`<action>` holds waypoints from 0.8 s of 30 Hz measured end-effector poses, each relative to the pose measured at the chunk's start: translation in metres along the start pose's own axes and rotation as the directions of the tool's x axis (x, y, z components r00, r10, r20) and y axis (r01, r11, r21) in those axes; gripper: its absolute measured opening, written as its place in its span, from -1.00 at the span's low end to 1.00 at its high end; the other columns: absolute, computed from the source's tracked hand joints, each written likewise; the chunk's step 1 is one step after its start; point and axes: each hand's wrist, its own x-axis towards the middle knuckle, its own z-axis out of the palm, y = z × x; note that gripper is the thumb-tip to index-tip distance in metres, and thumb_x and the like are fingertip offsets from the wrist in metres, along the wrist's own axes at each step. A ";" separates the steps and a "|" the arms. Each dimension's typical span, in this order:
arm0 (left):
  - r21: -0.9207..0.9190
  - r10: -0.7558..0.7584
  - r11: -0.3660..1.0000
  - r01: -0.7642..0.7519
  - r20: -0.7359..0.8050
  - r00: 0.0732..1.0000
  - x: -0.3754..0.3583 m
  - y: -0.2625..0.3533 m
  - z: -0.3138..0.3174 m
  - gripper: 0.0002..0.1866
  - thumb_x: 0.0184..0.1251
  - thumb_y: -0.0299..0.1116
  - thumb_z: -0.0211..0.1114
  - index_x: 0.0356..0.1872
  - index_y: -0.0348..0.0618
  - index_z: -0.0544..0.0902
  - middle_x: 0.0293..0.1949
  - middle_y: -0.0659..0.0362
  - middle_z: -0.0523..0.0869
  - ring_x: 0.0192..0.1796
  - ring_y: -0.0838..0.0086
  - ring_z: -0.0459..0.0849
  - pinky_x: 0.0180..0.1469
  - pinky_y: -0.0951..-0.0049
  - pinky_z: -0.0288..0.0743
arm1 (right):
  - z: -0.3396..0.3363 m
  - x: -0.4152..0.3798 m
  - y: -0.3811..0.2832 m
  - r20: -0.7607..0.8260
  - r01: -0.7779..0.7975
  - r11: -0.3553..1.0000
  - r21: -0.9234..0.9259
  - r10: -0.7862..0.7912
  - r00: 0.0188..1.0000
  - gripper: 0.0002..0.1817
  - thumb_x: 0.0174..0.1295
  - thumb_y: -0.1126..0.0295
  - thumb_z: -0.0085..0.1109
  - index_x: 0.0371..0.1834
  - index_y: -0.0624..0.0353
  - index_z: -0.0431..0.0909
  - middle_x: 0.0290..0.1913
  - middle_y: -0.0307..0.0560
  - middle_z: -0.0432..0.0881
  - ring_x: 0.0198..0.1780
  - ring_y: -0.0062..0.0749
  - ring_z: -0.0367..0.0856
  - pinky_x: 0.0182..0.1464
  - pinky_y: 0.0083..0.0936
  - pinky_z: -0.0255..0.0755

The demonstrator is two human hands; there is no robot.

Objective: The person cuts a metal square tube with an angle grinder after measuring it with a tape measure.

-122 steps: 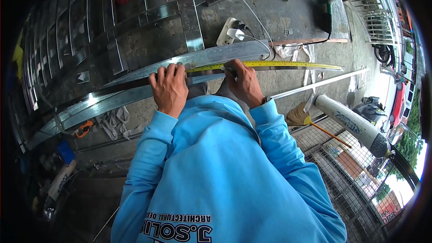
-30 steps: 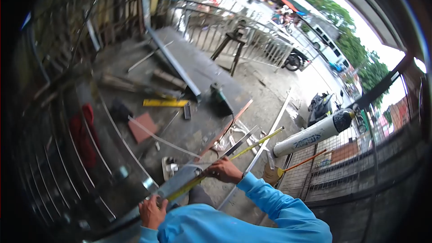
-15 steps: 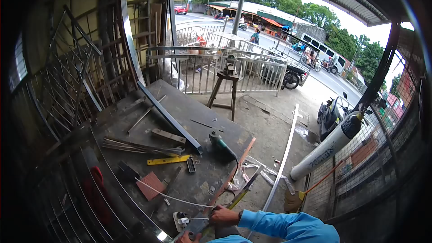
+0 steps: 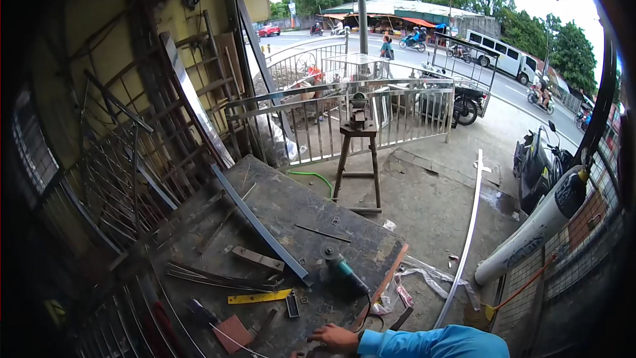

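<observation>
My right hand (image 4: 336,338), in a blue sleeve, is over the near edge of the metal work table (image 4: 371,235). Its fingers stretch out to the left, with nothing visible in them. Only a sliver of my left hand (image 4: 297,355) shows at the bottom edge; its fingers are hidden. Beyond the right hand lies a green angle grinder (image 4: 346,272), its cord running down beside the hand. To the left are a reddish square plate (image 4: 232,333), a yellow flat bar (image 4: 260,297) and a short dark metal channel (image 4: 292,304).
A long steel tube (image 4: 262,225) crosses the table. A bench vise (image 4: 358,109) stands on legs beyond it, before a metal railing (image 4: 414,116). At right are a long white bar (image 4: 472,219) on the ground, a gas cylinder (image 4: 530,232) and a parked motorcycle (image 4: 540,159).
The view has tilted up and shifted left. My right hand was closed near a long yellow-edged strip; now its fingers are extended. My left hand has mostly left the view.
</observation>
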 end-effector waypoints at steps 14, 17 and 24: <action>0.386 0.248 0.913 -0.132 -0.269 0.931 0.130 0.081 0.024 -0.30 0.44 0.22 0.13 0.39 -0.08 0.48 0.39 -0.12 0.47 0.45 -0.12 0.35 0.50 -0.21 0.08 | -0.060 0.009 0.199 -0.260 -0.798 0.580 0.163 0.806 0.532 0.09 0.05 -0.20 0.45 0.52 0.20 0.16 0.31 0.28 0.37 0.34 0.23 0.36 0.31 0.05 0.36; 0.278 0.315 0.936 -0.217 -0.385 0.867 0.084 0.121 0.008 -0.42 0.35 -0.08 0.35 0.31 -0.15 0.53 0.34 -0.08 0.51 0.39 -0.09 0.41 0.44 -0.10 0.24 | -0.043 0.026 0.248 -0.144 -0.814 0.550 0.187 0.835 0.531 0.10 -0.02 -0.19 0.53 0.49 0.19 0.20 0.34 0.28 0.37 0.37 0.25 0.36 0.34 0.04 0.37; 0.331 0.484 0.875 -0.353 -0.600 0.637 -0.012 0.101 0.007 -0.51 0.47 -0.08 0.27 0.25 -0.18 0.57 0.27 -0.12 0.56 0.25 -0.15 0.53 0.24 -0.03 0.46 | -0.073 0.025 0.270 0.013 -0.782 0.590 0.202 0.797 0.604 -0.10 -0.06 -0.04 0.56 0.30 0.18 0.39 0.32 0.25 0.48 0.34 0.20 0.48 0.31 0.00 0.46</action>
